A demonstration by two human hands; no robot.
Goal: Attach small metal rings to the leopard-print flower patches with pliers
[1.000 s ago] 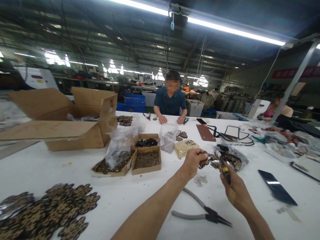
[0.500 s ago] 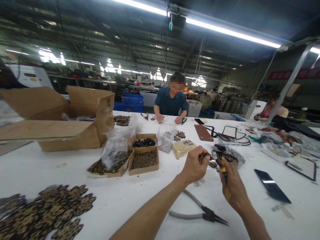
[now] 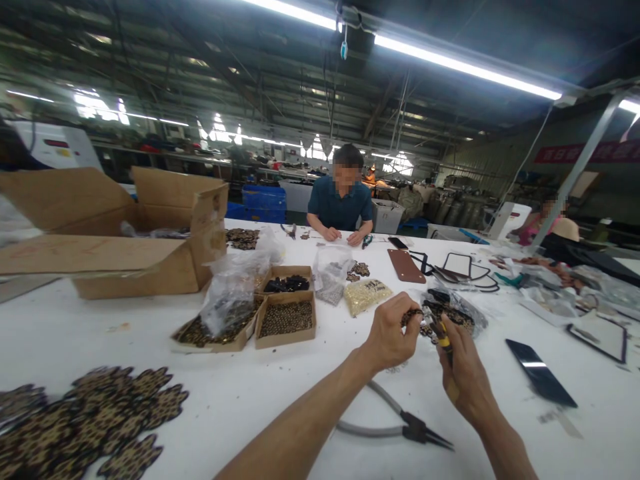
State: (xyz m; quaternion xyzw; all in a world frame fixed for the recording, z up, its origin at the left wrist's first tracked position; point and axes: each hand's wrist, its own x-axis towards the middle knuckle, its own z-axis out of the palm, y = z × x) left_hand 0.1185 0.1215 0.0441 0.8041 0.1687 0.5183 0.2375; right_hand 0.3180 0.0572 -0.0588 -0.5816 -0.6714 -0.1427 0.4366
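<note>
Up close, the leopard-print piece (image 3: pixel 411 315) looks small, dark-spotted.

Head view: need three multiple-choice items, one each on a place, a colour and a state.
1. Where do the grey-handled long-nose pliers lie?
A. on the white table, below both hands
B. inside the brown cardboard box
C. in the co-worker's hands

2. What colour band shows on the tool in the right hand?
A. blue
B. yellow
C. red

3. What is the left hand doing?
A. lying flat on the table
B. pinching a small leopard-print piece
C. hanging open in the air

Answers: 1 A, the pliers rest on bare tabletop; 2 B, a yellow band above the fist; 3 B, the fingers close on the piece.
</note>
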